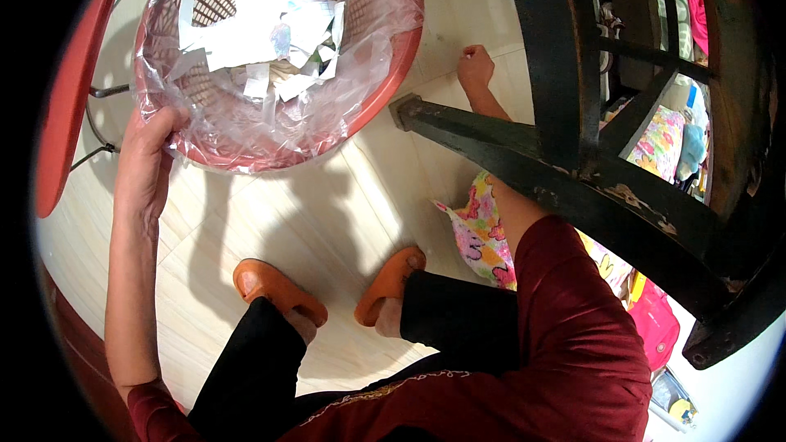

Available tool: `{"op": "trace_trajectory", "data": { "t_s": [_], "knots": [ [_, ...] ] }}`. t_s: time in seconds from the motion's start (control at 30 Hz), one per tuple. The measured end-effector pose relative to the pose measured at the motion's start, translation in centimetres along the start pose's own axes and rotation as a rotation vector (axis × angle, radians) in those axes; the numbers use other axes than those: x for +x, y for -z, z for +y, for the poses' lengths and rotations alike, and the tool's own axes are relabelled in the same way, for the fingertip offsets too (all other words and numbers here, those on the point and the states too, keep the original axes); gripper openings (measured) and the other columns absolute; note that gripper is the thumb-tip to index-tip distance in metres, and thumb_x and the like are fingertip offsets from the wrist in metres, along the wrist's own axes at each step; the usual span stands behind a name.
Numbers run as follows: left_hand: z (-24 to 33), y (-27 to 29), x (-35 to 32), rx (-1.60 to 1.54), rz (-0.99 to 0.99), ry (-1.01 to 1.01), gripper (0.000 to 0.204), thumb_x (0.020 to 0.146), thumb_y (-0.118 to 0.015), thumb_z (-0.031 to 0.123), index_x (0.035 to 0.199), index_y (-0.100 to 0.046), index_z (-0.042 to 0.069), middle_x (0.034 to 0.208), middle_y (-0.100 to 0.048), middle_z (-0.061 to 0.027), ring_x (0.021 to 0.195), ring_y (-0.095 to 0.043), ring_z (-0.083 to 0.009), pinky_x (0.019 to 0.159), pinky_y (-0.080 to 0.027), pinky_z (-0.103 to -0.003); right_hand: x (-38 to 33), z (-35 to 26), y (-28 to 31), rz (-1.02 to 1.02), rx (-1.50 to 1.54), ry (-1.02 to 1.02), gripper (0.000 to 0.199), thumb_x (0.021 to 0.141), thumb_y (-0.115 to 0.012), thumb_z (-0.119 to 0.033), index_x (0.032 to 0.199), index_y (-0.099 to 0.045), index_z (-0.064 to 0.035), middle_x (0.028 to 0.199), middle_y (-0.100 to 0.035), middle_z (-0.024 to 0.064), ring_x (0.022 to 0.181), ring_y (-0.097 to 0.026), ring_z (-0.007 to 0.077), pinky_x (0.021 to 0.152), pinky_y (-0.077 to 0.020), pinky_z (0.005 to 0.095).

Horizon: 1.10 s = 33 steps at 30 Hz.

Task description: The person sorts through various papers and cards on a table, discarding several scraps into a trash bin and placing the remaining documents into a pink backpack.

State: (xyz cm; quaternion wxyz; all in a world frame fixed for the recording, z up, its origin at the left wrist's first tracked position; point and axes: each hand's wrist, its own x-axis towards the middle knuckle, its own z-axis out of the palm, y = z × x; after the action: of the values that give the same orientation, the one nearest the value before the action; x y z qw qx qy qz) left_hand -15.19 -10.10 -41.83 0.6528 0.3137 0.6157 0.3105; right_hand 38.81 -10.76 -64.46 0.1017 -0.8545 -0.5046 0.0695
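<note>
My left hand [147,165] grips the near rim of a red plastic waste basket [391,74], which is tilted toward me. A clear plastic liner [246,127] lines the basket, and several torn white paper scraps [262,33] lie inside it. My right hand [475,65] reaches down to the pale floor beyond a dark wooden table leg [467,127]; its fingers are curled together, and I cannot see whether anything is in them. My forearm passes behind that leg.
The dark wooden table frame [589,74] fills the right side. A red stool seat [70,90] with metal legs stands at the left. My feet wear orange slippers [278,286]. Floral cloth [483,229] and colourful items lie under the table.
</note>
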Motion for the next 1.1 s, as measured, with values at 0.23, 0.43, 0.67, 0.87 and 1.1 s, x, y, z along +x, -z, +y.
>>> {"op": "trace_trajectory", "data": {
  "t_s": [0.23,0.43,0.67,0.87,1.1],
  "knots": [
    [0.6,-0.3,0.0,0.003,0.023,-0.021,0.031,0.078,-0.054,0.011,0.108,-0.051,0.001,0.089,-0.052,0.0004,0.078,-0.045,-0.0086,0.075,-0.038,-0.024,0.4,-1.7,1.2,-0.136,-0.131,-0.031,0.026,0.071,-0.067,-0.021,0.090,-0.061,-0.0053,0.083,-0.064,0.0125,0.081,-0.063,0.0274,0.075,-0.0483,0.0352],
    [1.1,-0.8,-0.1,0.070,0.036,0.022,0.031,0.078,-0.054,0.013,0.106,-0.051,0.002,0.090,-0.052,0.0003,0.081,-0.046,-0.0090,0.077,-0.038,-0.024,0.9,-4.4,3.0,-0.166,0.337,-0.186,0.029,0.070,-0.067,-0.016,0.094,-0.059,-0.0021,0.086,-0.063,0.0121,0.074,-0.064,0.0211,0.067,-0.0506,0.0320],
    [-0.4,0.8,1.3,0.013,-0.037,0.029,0.043,0.080,-0.051,0.014,0.119,-0.044,-0.001,0.101,-0.051,-0.0032,0.090,-0.048,-0.0117,0.084,-0.038,-0.027,1.7,-7.5,2.3,-0.179,0.235,0.124,0.026,0.071,-0.064,-0.014,0.093,-0.059,-0.0013,0.088,-0.064,0.0111,0.077,-0.063,0.0209,0.071,-0.0500,0.0307],
    [-0.5,0.6,1.5,0.017,-0.003,0.038,0.032,0.078,-0.053,0.016,0.106,-0.051,0.000,0.089,-0.048,-0.0005,0.082,-0.044,-0.0106,0.079,-0.036,-0.025,0.8,-6.8,1.3,-0.122,0.078,0.353,0.024,0.070,-0.062,-0.012,0.092,-0.060,-0.0039,0.086,-0.061,0.0123,0.088,-0.058,0.0276,0.079,-0.0460,0.0369],
    [0.7,-1.3,0.7,-0.010,0.062,0.022,0.029,0.078,-0.053,0.016,0.102,-0.052,0.000,0.090,-0.049,-0.0011,0.083,-0.044,-0.0106,0.079,-0.036,-0.026,-0.5,-7.6,1.7,-0.034,0.056,0.450,0.022,0.070,-0.061,-0.010,0.091,-0.060,-0.0044,0.088,-0.060,0.0143,0.089,-0.056,0.0306,0.079,-0.0457,0.0383]
  ]
}}
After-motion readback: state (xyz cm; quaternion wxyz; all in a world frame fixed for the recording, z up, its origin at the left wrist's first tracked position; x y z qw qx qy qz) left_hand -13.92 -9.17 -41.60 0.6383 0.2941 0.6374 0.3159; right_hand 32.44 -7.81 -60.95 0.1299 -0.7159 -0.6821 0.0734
